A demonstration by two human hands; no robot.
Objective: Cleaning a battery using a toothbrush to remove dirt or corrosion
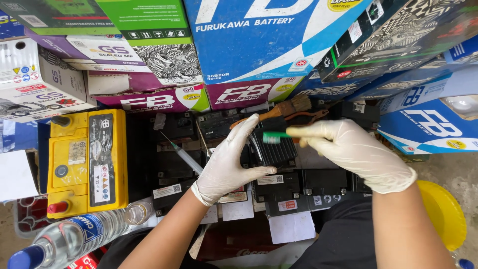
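Gripping a black ribbed part (pixel 273 149) in my gloved left hand (pixel 230 164), I pinch a green toothbrush (pixel 277 135) in my right hand (pixel 356 152), its bristles on the part's top edge. Black batteries (pixel 174 164) lie beneath, a yellow battery (pixel 87 162) further left.

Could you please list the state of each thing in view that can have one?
left hand: gloved, holding the finned black part
right hand: gloved, gripping the green toothbrush
green toothbrush: bristles on the finned black part
yellow battery: lying flat
clear bottle: capped, on its side
paintbrush: lying unused
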